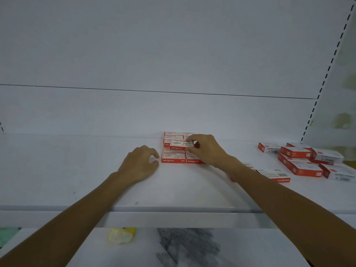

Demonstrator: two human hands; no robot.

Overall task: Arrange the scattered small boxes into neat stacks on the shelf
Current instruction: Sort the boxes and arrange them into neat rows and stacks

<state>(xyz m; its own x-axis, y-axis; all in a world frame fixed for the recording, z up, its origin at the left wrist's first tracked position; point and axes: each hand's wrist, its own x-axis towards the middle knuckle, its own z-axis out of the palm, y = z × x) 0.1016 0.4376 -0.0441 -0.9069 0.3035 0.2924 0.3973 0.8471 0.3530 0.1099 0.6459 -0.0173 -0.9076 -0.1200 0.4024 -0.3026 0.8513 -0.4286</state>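
Observation:
Small red-and-white boxes lie in neat rows as a low block (174, 158) near the middle of the white shelf (77, 170). My right hand (207, 149) pinches one small box (180, 145) by its right end, just above the block. My left hand (140, 163) rests on the shelf just left of the block, fingers loosely curled, holding nothing. A loose heap of the same boxes (308, 158) lies scattered at the right. One more flat box (275, 175) lies partly under my right forearm.
The shelf's back panel rises behind the boxes, with a slotted upright (325, 78) at the right. The front edge (173, 210) runs below my forearms. On a lower shelf lie a yellow object (121, 235) and a green one (7, 236).

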